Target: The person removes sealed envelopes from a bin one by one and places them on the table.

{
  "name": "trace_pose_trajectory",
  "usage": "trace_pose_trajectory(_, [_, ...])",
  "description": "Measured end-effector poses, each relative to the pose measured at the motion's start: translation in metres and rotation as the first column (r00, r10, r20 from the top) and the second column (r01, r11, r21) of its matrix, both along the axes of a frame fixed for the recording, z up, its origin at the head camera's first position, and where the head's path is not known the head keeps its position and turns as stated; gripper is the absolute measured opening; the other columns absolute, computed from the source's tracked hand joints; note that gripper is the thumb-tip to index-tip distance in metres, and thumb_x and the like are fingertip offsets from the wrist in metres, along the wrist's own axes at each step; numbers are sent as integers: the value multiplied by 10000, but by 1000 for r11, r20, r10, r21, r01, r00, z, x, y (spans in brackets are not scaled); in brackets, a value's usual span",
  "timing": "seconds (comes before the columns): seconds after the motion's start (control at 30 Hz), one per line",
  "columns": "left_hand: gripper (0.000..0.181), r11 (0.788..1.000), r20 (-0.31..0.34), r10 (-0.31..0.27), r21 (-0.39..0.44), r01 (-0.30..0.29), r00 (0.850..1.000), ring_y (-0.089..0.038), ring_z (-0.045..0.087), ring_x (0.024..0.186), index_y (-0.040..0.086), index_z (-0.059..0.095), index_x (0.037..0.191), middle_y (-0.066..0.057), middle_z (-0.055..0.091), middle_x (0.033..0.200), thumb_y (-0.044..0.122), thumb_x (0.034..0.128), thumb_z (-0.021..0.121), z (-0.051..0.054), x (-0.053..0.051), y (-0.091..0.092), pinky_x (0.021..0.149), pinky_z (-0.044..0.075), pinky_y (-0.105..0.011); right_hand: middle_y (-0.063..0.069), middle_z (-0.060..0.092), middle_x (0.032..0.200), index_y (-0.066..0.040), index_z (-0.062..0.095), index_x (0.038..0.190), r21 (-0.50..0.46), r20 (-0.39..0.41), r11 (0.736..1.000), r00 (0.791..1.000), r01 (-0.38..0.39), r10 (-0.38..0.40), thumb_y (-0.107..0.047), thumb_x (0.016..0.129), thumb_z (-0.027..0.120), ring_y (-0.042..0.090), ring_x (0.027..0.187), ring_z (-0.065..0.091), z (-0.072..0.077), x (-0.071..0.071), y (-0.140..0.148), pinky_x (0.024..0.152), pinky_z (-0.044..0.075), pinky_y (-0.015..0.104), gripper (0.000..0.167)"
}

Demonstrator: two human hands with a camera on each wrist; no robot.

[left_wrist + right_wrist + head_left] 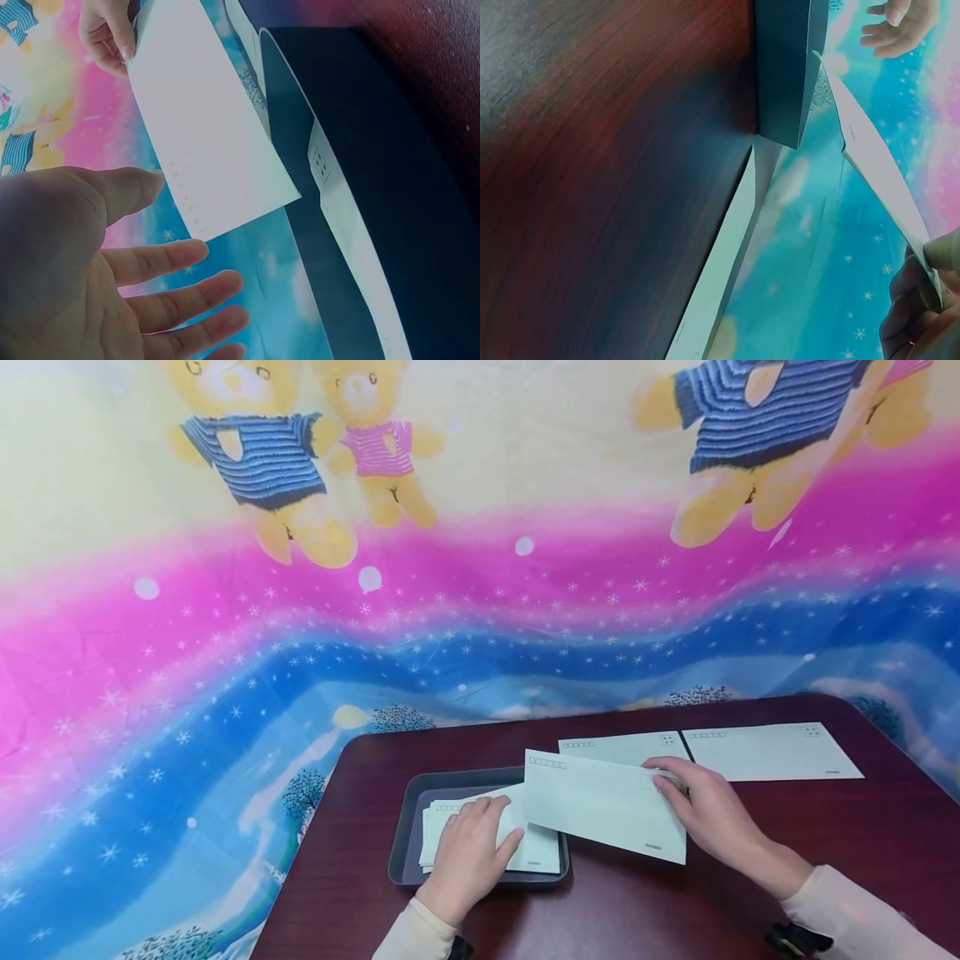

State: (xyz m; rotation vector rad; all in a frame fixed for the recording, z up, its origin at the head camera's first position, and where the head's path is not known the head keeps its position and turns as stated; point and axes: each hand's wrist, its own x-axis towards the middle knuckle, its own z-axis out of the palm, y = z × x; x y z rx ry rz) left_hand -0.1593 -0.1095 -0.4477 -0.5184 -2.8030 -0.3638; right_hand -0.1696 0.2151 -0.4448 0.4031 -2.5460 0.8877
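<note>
In the head view my right hand (712, 810) pinches a white envelope (600, 802) by its right end, thumb on the near face. The envelope is tilted above the table, its left end near the tray's right side. My left hand (472, 843) hovers over a stack of envelopes (540, 852) in a dark grey tray (397, 852). In the left wrist view its fingers (180, 300) are spread and relaxed, with nothing held, near the envelope's printed end. The right wrist view shows the held envelope (877, 165) edge-on between thumb and curled fingers.
Two more envelopes lie side by side at the back of the dark red-brown table (810, 843): one (622, 747) partly behind the held envelope, the other (772, 756) to its right. A cloth printed with bears (277, 460) hangs behind the table.
</note>
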Motion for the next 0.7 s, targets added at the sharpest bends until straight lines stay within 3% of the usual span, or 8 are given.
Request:
trace_pose_trajectory(0.47, [416, 999, -4, -37, -17, 37, 999, -234, 661, 1106, 126, 662, 1275, -55, 712, 1201, 368, 938, 698, -2, 3, 10, 837, 543, -428, 171, 721, 1177, -116, 686, 1216, 15, 33, 1000, 999, 3, -4, -83, 992, 629, 0, 563, 278, 0, 4, 22, 647, 337, 252, 234])
trace_pose_trajectory(0.6, [423, 999, 8, -35, -28, 36, 999, -230, 658, 1112, 138, 656, 1286, -51, 709, 1208, 383, 943, 689, -3, 4, 11, 846, 544, -425, 92, 733, 1013, -116, 679, 1221, 21, 43, 1000, 999, 9, -10, -91, 993, 630, 0, 550, 262, -2, 4, 30, 617, 311, 245, 235])
trace_pose_trajectory(0.7, [430, 999, 20, -34, -32, 35, 999, -231, 655, 1121, 143, 652, 1296, -48, 707, 1218, 390, 946, 683, -4, 4, 12, 857, 543, -425, -20, 651, 807, -116, 672, 1226, 29, 45, 1000, 999, 7, -8, -95, 994, 630, -3, 539, 250, -3, 4, 36, 610, 301, 243, 237])
